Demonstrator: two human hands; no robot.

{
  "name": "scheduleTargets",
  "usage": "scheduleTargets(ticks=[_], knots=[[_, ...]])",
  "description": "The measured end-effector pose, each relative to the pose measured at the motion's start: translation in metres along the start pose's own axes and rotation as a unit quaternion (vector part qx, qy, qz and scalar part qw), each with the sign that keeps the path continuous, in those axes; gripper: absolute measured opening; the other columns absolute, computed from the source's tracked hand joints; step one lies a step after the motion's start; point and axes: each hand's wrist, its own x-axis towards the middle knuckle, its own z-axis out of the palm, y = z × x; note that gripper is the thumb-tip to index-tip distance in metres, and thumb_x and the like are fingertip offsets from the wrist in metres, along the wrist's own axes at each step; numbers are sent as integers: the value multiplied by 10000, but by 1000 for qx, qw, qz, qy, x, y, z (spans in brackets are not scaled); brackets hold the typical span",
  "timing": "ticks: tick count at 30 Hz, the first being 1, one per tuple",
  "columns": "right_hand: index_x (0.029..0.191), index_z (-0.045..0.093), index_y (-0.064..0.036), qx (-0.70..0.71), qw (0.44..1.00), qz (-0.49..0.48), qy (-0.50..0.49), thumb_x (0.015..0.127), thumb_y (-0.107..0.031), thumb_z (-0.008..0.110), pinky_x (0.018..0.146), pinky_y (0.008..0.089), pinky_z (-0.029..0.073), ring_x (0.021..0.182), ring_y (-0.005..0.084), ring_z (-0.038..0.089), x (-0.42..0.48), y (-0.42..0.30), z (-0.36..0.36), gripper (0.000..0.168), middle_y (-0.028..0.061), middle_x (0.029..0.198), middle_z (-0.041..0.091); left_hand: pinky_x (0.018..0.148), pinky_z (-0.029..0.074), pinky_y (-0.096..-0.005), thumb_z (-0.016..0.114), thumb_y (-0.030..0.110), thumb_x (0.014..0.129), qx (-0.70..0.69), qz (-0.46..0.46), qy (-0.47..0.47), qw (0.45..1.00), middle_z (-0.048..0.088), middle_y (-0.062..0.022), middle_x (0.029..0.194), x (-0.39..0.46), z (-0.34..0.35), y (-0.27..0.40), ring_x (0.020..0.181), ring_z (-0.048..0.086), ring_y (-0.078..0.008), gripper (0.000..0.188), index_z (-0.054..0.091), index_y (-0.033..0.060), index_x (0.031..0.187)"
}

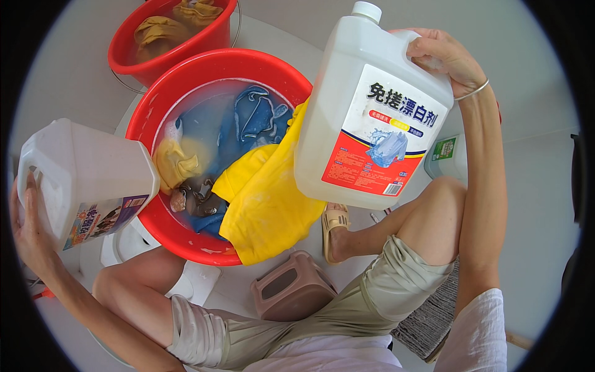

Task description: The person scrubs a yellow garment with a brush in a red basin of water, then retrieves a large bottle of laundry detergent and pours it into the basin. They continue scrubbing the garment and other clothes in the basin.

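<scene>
My left hand point(33, 232) grips the handle of a white plastic jug point(107, 162) with a printed label, tilted at the left rim of a red plastic tub point(204, 253). By its handle, my right hand point(441, 56) holds up a large translucent jug point(320, 111) of pale liquid, its white cap point(367, 10) on. A red and white label bearing writing covers its front. Blue cloth point(209, 121) and a pale yellow cloth point(174, 160) soak in the tub's cloudy water. Over the tub's right rim hangs a bright yellow garment point(269, 209), partly behind the right jug.
A red bucket point(123, 53) with mustard-coloured cloth in water stands behind the tub. Between my legs is a brown plastic stool point(297, 297). Beyond my right knee stands a green-labelled container point(448, 156). A grey woven mat point(425, 321) lies at lower right.
</scene>
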Motion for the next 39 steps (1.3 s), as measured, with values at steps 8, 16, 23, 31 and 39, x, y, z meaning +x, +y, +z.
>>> scheduleTargets(ticks=[8, 16, 23, 31, 39], knots=[[1056, 673, 57, 14, 1000, -5, 26, 735, -107, 659, 468, 192, 472, 526, 53, 519, -6, -4, 13, 360, 52, 716, 635, 826, 512, -169, 514, 216, 986, -1, -5, 13, 1000, 691, 16, 1120, 0, 0, 4, 910, 670, -40, 274, 648, 136, 1213], [1054, 666, 62, 17, 1000, 1, -2, 742, -101, 650, 441, 196, 457, 501, 45, 505, 0, 0, 0, 352, 38, 672, 610, 837, 509, -271, 607, 363, 896, -105, -75, 30, 991, 699, -55, 1075, 0, -1, 30, 945, 672, -154, 383, 668, 125, 1190], [1062, 660, 68, 9, 1000, 0, 27, 743, -105, 651, 443, 198, 456, 485, 42, 494, -5, -4, 12, 363, 11, 631, 572, 833, 512, -274, 607, 362, 897, -167, -114, 12, 979, 699, -54, 1072, 1, -7, 42, 939, 673, -156, 377, 670, 130, 1188], [1062, 662, 67, 15, 1000, 6, 4, 746, -100, 648, 432, 178, 420, 454, 19, 439, 0, -1, 2, 357, -18, 591, 530, 833, 511, -272, 607, 375, 900, -169, -95, 4, 981, 691, -46, 1099, 2, -6, 38, 944, 671, -146, 372, 675, 144, 1183], [1067, 663, 63, 1, 1000, 1, 22, 744, -110, 648, 451, 172, 433, 484, 19, 460, -4, -4, 12, 367, 7, 639, 582, 847, 495, -251, 609, 322, 909, -193, -104, 3, 976, 697, -50, 1067, 1, -7, 42, 942, 663, -135, 356, 665, 101, 1183]])
